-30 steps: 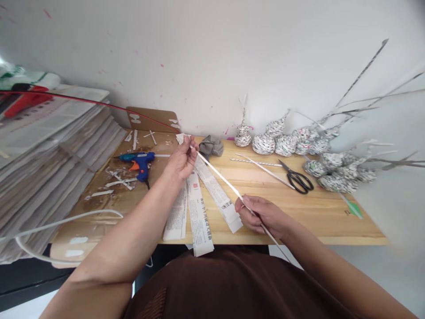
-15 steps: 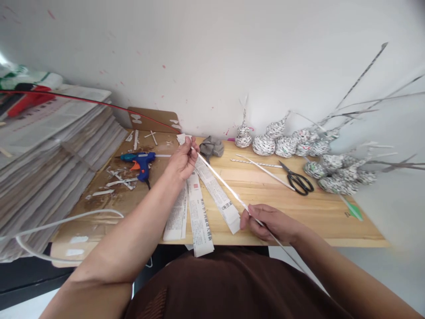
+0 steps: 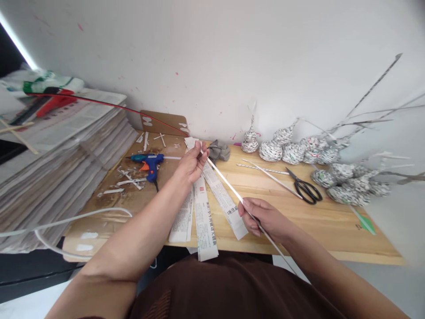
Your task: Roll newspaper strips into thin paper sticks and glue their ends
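Observation:
A long, thin white paper tube slants between my two hands over the table. My left hand pinches its far end between thumb and fingers. Lower down, my right hand is closed around the tube, whose tail runs on past my wrist toward my body. Beneath and between the hands lie newspaper strips, fanned out in several stacks, two of them hanging near or over the front edge. A crumpled grey cloth sits just behind my left hand.
Left are a blue glue gun, paper scraps and a tall newspaper stack. Right lie black scissors and loose paper tubes. Several woven paper gourds stand along the wall, long tubes sticking out rightward.
The view has shifted, so the scene sits further right in the picture. My right hand has come slightly closer to my left along the tube; both still hold it.

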Tool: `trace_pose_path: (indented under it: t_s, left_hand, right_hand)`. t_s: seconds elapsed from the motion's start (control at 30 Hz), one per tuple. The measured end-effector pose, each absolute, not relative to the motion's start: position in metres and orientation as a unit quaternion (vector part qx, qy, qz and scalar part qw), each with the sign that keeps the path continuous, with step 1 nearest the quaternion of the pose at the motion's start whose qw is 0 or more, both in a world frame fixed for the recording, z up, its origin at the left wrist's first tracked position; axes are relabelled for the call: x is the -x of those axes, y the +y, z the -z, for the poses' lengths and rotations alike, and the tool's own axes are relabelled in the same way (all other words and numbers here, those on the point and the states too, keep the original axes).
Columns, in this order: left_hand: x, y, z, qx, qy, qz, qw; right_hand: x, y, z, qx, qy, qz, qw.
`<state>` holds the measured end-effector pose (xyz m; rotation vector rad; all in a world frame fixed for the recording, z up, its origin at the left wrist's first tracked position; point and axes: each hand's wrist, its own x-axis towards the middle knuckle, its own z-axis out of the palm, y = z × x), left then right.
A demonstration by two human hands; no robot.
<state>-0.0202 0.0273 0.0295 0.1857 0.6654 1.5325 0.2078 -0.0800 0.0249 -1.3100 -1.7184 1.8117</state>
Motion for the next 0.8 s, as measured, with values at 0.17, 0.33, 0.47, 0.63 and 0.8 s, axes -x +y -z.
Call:
trace_pose_path:
  t_s: [0.17,0.33,0.47,0.63,0.8]
  left_hand:
    - [0.021,0.027,-0.028,-0.098,0.291,-0.681,0.665]
    - [0.021,0.027,-0.027,-0.104,0.296,-0.678,0.665]
    - [0.019,0.026,-0.026,-0.108,0.296,-0.665,0.677]
    - [0.02,0.028,-0.024,-0.106,0.31,-0.673,0.664]
    - [0.019,0.029,-0.022,-0.108,0.331,-0.669,0.657]
  right_hand:
    - [-0.206,-0.078,-0.027,0.502,-0.709,-0.46,0.186]
    - [-0.206,-0.079,-0.019,0.506,-0.704,-0.454,0.207]
    - [-0.208,-0.08,-0.016,0.411,-0.526,-0.731,0.141]
    - [-0.207,-0.079,-0.02,0.494,-0.653,-0.552,0.155]
    - [-0.206,-0.08,-0.019,0.518,-0.809,-0.258,0.1]
